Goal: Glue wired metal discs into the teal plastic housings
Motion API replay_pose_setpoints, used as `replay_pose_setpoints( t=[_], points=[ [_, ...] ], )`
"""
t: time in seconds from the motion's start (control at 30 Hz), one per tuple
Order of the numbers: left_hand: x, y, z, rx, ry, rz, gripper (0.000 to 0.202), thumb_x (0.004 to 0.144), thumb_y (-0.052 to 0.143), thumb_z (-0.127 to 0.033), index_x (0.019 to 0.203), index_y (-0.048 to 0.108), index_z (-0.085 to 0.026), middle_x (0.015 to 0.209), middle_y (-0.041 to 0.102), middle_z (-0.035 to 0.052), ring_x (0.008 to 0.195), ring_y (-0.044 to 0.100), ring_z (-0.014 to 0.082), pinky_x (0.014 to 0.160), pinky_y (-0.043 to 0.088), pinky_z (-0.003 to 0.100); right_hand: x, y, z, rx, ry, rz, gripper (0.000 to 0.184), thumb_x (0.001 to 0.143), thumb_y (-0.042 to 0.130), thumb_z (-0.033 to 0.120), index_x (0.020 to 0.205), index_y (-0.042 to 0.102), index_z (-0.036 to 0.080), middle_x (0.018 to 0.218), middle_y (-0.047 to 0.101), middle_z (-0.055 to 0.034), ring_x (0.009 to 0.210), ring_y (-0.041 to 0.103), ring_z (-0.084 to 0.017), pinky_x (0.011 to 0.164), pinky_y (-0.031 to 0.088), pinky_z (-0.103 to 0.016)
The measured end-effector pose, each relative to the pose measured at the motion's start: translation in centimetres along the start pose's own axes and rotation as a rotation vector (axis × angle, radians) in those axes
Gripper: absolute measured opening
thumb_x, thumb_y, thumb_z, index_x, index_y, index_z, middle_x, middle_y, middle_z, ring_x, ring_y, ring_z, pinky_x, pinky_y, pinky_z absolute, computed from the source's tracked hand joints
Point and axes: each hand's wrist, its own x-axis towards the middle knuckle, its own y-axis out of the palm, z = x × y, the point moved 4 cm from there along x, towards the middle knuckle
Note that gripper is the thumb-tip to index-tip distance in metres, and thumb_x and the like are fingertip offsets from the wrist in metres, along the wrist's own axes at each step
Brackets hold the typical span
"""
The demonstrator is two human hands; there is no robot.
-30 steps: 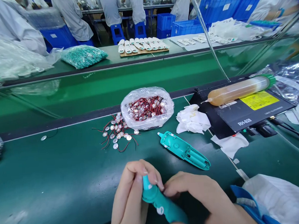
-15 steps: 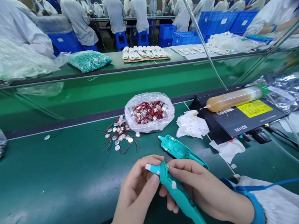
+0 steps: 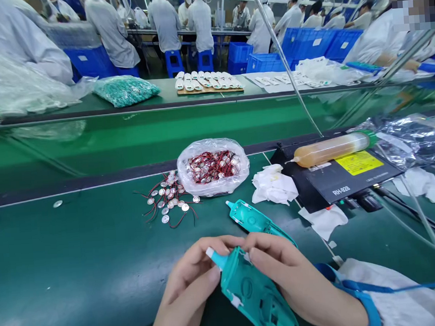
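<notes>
Between my two hands I hold a teal plastic housing half [image 3: 254,289] with a white tip, its hollow inner side facing up. My left hand [image 3: 190,284] pinches it near the tip. The fingers of my right hand [image 3: 288,274] are closed on its opposite upper edge, beside a small white part. Just beyond my hands a second teal housing half [image 3: 253,217] lies on the green bench, hollow side up. Past it stands a clear plastic bag [image 3: 241,176] full of silver discs with red wires. More wired discs [image 3: 171,196] lie loose to its left.
At right, a black RH-928 box [image 3: 347,183] carries an amber-filled syringe [image 3: 328,150], with tubes and cables trailing. Crumpled white tissues [image 3: 274,185] sit beside it. A single disc [image 3: 57,204] lies far left. Across the green divider are a teal-filled bag [image 3: 126,90] and co-workers in white coats.
The housing half has turned in my hands, from edge-on to showing its hollow inside. Both hands still hold it. The view has shifted slightly.
</notes>
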Motion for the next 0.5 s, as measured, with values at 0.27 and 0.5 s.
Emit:
replay_pose_setpoints(
  t=[0.27,0.5],
  points=[
    [0.0,0.3,0.5,-0.156,0.023,0.164,0.010,0.085,0.051,-0.022,0.087,0.061,-0.021,0.093,0.065,0.0043,0.082,0.056,0.0168,0.071,0.042,0.024,-1.1,0.3,1.5,-0.327,-0.216,-0.029,0.024,0.084,0.058,0.035,0.067,0.052,0.018,0.055,0.038,0.0058,0.049,0.030,-0.008,0.045,0.028,-0.019],
    [-0.1,0.1,0.6,-0.184,-0.020,0.189,0.011,0.086,0.050,-0.021,0.088,0.061,-0.021,0.095,0.064,0.0048,0.084,0.056,0.0174,0.073,0.042,0.025,-1.1,0.5,1.4,-0.267,-0.174,-0.008,0.022,0.084,0.058,0.032,0.068,0.050,0.019,0.053,0.032,0.0079,0.046,0.025,-0.007,0.042,0.024,-0.018]
  ],
)
